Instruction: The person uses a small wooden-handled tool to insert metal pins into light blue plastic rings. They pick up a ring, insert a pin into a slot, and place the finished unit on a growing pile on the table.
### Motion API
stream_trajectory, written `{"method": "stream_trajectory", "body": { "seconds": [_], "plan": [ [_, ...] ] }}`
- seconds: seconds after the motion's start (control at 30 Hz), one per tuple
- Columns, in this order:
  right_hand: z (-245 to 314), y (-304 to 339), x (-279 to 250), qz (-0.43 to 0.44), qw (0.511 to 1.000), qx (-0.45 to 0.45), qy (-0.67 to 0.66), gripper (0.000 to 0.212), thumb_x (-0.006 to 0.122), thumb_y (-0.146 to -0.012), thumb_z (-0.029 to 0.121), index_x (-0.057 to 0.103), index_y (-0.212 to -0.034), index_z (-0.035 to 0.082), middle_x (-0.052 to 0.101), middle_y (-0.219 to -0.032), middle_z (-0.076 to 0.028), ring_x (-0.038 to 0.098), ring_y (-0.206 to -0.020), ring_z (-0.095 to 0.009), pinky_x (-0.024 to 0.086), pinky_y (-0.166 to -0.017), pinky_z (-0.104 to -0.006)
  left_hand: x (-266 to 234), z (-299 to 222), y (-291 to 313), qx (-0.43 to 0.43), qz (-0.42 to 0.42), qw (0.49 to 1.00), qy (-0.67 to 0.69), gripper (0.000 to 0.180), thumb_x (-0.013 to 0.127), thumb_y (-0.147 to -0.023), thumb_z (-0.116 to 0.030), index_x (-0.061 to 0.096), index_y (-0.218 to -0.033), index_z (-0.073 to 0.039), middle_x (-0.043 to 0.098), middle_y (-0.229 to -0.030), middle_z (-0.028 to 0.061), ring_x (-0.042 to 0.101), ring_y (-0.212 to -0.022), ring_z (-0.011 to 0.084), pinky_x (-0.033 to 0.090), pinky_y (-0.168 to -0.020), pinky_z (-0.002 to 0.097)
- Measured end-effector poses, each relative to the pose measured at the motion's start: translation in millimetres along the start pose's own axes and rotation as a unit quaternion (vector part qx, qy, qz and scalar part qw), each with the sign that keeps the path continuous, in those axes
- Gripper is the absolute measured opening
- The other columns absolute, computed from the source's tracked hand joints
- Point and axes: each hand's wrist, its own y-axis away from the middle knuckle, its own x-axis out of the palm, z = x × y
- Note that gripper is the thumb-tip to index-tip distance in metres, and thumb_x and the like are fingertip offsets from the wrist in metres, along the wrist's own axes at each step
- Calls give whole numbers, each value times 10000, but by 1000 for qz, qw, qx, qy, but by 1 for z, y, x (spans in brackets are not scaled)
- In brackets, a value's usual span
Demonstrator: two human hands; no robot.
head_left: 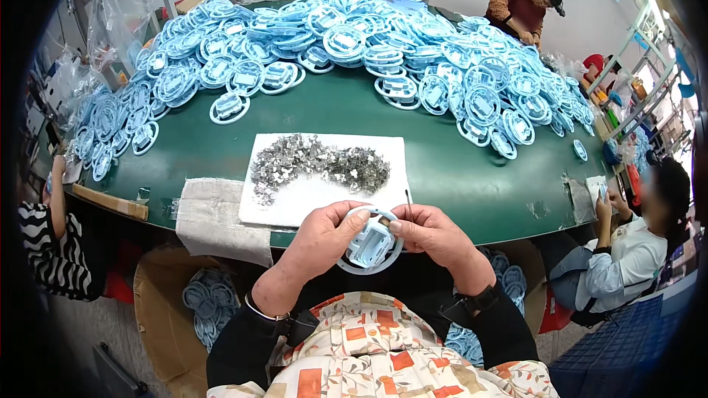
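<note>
Left of the board [284, 214] and lower, a sleeve [240, 343] hides part of a box [158, 302]. The bits [291, 158] on the board are too tiny to tell apart. Just in front of the board, the left hand [328, 232] pinches a blue ring [369, 249]. The right hand [436, 233] pinches it too and hides a stick's [408, 200] low end.

From the wearer's head, we are looking steeply down and forward through one wide fisheye view, having the left hand [324, 239] and right hand [441, 237] close below us and seeing the green table [324, 107] stretching away ahead, its near edge curving.
</note>
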Motion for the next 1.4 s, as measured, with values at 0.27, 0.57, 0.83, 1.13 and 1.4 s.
{"method": "stream_trajectory", "body": {
  "seconds": [0.27, 0.57, 0.83, 1.13, 1.4],
  "plan": [
    [13, -31, -25, -62, 992, -38, 100, 292, 701, -999, 205, 689, -1201, -6, 664, -930, 49, 528, -766, -15, 450, -657, -201, -14, 1, -26, -49, -57, 997, -20, 253, 565, -1047, -153, 664, -1184, 35, 724, -997, 42, 654, -851, 57, 542, -761, 233],
    [26, -75, -67, -205, 883, -149, 395, 179, 696, -917, 74, 723, -1086, 22, 682, -899, -91, 603, -720, -164, 507, -689, -291, -23, 4, -32, -95, -82, 992, -16, 237, 562, -1015, -139, 672, -1098, 54, 729, -917, 58, 649, -786, 65, 535, -687, 237],
    [42, -111, -71, -140, 860, -152, 466, 172, 681, -921, 111, 721, -1076, 48, 685, -920, -139, 667, -827, -304, 531, -743, -386, -25, 2, -33, -111, -81, 991, -10, 254, 568, -1009, -150, 680, -1076, 68, 728, -892, 64, 640, -788, 62, 529, -683, 237],
    [44, -112, -74, -130, 853, -155, 481, 116, 696, -905, 104, 704, -975, 13, 689, -916, -138, 672, -823, -302, 534, -732, -386, -21, -1, -32, -68, -85, 994, -25, 211, 547, -1040, -138, 662, -1129, 14, 689, -897, 3, 603, -774, 41, 500, -696, 209],
    [37, -72, -33, -101, 884, -214, 403, 131, 745, -860, 39, 714, -984, 11, 672, -873, -100, 667, -724, -199, 534, -652, -307, -15, -3, -41, -46, -57, 994, -79, 234, 578, -1067, -205, 648, -1142, 6, 647, -916, -22, 550, -822, 28, 469, -737, 214]
  ]
}}
